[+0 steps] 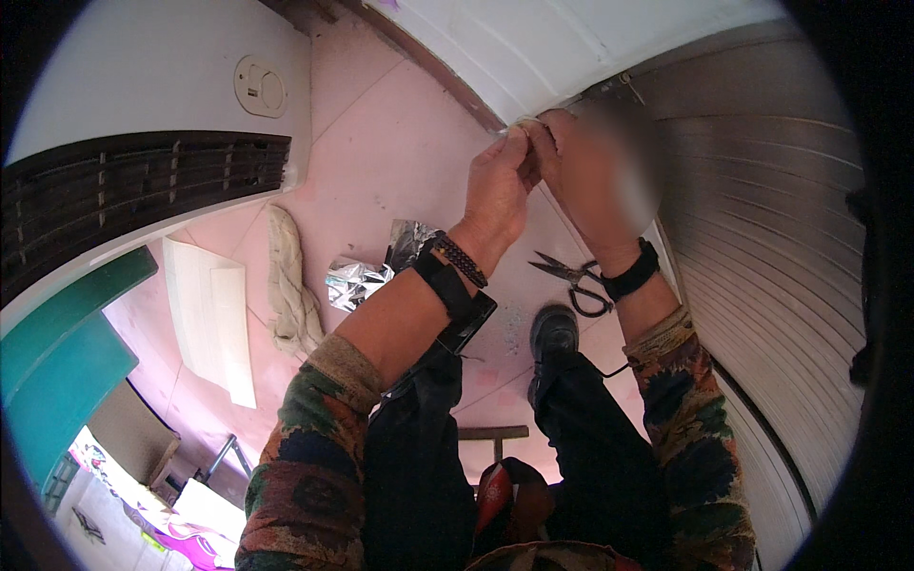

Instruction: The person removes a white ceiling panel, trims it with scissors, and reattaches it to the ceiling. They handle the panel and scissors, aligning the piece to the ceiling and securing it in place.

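My left hand [499, 190] and my right hand [583, 176] meet at the lower corner of a white panel [562, 48]. The fingers of both are closed and pressed together, and a pale bit shows at their tips, too small to name. Part of the right hand is blurred. Dark bands circle both wrists. On the pink tiled floor below the right wrist lie black-handled scissors [590, 303], blades apart. Crumpled silver foil [354, 285] rests on the floor beside my left forearm.
A twisted beige cloth [288, 276] and a flat white sheet [211, 319] lie on the left. A white appliance with a dark grille [143, 176] stands beyond, with teal furniture [67, 371] below. A ribbed grey shutter [762, 190] borders the right side.
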Action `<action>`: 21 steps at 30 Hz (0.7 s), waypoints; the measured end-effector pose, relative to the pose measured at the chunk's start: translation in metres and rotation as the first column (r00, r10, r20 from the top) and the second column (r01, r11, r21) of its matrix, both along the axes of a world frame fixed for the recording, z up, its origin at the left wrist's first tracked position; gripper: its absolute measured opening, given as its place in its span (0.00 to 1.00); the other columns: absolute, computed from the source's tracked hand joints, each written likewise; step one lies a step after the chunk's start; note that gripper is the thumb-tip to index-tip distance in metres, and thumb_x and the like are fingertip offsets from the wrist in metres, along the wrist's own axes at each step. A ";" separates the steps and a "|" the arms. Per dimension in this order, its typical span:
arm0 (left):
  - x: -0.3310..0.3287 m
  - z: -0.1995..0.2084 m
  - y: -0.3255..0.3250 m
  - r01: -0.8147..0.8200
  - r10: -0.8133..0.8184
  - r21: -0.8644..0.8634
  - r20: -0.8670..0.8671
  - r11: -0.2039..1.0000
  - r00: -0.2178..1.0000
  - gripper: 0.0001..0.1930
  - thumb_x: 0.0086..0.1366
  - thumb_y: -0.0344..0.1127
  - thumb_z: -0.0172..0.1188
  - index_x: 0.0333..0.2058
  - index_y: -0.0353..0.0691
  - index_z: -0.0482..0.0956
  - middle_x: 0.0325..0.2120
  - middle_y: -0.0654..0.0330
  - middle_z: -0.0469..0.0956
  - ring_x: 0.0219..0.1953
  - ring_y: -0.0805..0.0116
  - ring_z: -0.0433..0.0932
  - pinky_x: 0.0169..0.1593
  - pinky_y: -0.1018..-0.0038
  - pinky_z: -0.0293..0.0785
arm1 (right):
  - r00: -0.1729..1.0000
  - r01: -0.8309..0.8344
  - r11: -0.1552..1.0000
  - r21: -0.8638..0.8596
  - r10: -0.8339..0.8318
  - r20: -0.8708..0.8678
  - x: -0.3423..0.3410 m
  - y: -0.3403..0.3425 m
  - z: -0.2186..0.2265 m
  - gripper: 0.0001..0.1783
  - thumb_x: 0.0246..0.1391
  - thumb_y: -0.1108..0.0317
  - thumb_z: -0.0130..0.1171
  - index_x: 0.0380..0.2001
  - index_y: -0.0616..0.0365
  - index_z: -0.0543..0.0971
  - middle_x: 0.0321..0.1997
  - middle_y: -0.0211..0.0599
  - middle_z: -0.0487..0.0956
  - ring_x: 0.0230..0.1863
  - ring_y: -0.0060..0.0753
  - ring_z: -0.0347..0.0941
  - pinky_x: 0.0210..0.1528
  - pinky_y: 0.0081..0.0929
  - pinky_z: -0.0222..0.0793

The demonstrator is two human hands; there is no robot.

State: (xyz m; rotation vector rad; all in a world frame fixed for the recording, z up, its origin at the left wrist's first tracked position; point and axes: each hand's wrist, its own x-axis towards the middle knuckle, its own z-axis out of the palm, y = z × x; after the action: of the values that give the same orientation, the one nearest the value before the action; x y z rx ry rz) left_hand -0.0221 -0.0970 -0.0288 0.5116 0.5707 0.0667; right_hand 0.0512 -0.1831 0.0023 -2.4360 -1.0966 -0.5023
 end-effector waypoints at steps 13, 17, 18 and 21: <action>0.003 0.002 0.007 0.009 -0.009 0.009 -0.009 1.000 1.000 0.12 0.72 0.38 0.52 0.45 0.36 0.77 0.42 0.62 0.77 0.44 0.69 0.75 0.50 0.70 0.72 | 0.997 -0.005 1.000 0.030 0.007 -0.078 -0.004 -0.002 0.007 0.10 0.56 0.63 0.61 0.24 0.53 0.75 0.20 0.37 0.78 0.21 0.39 0.77 0.22 0.33 0.71; 0.004 -0.003 0.011 0.032 -0.030 0.067 -0.017 0.997 0.999 0.12 0.73 0.38 0.51 0.45 0.36 0.77 0.41 0.62 0.77 0.43 0.69 0.76 0.50 0.71 0.72 | 0.997 -0.029 0.996 0.089 0.035 -0.075 -0.002 0.000 0.004 0.09 0.55 0.64 0.62 0.25 0.53 0.74 0.19 0.36 0.77 0.20 0.39 0.77 0.22 0.33 0.71; 0.005 -0.004 0.012 0.057 -0.052 0.075 -0.059 0.996 0.997 0.12 0.73 0.38 0.51 0.45 0.36 0.77 0.41 0.62 0.77 0.43 0.69 0.76 0.50 0.71 0.72 | 0.995 -0.020 0.996 0.091 0.028 -0.094 -0.002 0.001 0.002 0.09 0.55 0.64 0.61 0.25 0.53 0.74 0.19 0.36 0.77 0.20 0.39 0.77 0.22 0.33 0.71; 0.007 -0.005 0.014 0.029 -0.029 0.000 -0.051 1.000 0.998 0.13 0.73 0.38 0.51 0.44 0.35 0.77 0.41 0.62 0.77 0.44 0.69 0.76 0.50 0.72 0.72 | 0.994 -0.011 0.998 0.062 0.017 -0.107 -0.001 -0.002 -0.003 0.07 0.55 0.65 0.63 0.28 0.53 0.77 0.24 0.35 0.79 0.22 0.37 0.77 0.22 0.29 0.71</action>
State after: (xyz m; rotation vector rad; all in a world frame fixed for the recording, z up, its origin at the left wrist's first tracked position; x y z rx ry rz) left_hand -0.0153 -0.0835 -0.0340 0.5236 0.6134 0.0263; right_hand 0.0505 -0.1849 -0.0006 -2.3712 -1.0381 -0.3896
